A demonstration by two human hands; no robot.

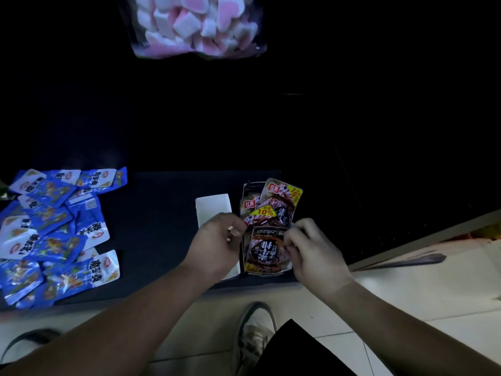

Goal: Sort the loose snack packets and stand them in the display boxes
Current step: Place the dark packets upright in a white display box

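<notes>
Curled left hand [219,240] and right hand [311,248] fingers pinching either side of dark snack packets [267,248] standing in display box [214,210] near desk's [162,213] front edge. Blue packets [54,234] heaped at left edge; bare dark surface between.

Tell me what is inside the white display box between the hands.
The white cardboard display box holds dark red-and-yellow snack packets, with both hands on the nearest one. The box's floor and any lower packets are covered.

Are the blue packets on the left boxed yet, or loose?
Loose. The blue packets lie flat and overlapping in a heap on the dark surface, with no box around them. Both hands work at the dark packets instead.
</notes>
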